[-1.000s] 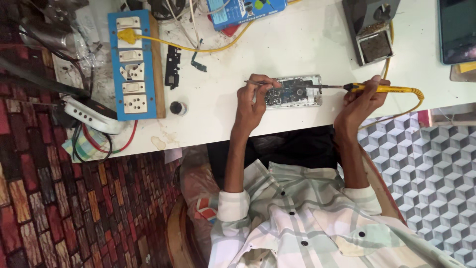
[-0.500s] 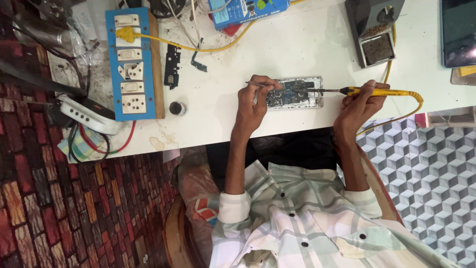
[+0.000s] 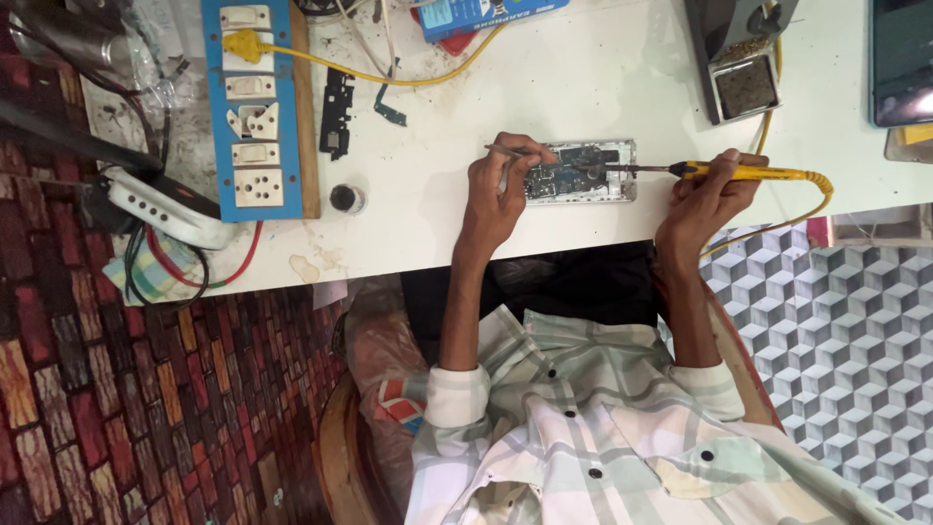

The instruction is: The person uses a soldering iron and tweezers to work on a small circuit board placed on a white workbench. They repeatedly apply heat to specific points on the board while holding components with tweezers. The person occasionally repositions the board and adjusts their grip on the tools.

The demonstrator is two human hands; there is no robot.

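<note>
An opened phone (image 3: pixel 583 173) with its circuit board bare lies on the white table (image 3: pixel 544 87) near the front edge. My left hand (image 3: pixel 501 190) rests at the phone's left end and pinches thin metal tweezers (image 3: pixel 510 152), their tips over the board. My right hand (image 3: pixel 708 192) grips a yellow-handled soldering iron (image 3: pixel 743 172); its metal tip reaches left onto the board's middle. A yellow cord runs from the iron's handle round to the right.
A blue switch-and-socket board (image 3: pixel 255 107) with a yellow plug lies at the left, beside a small black-capped bottle (image 3: pixel 345 198) and loose black phone parts (image 3: pixel 335 112). A soldering stand with a sponge tray (image 3: pixel 743 87) sits at the back right, a dark screen (image 3: pixel 902 58) farther right.
Both hands stay at the phone. The tweezers and the iron's tip have shifted only slightly on the board.
</note>
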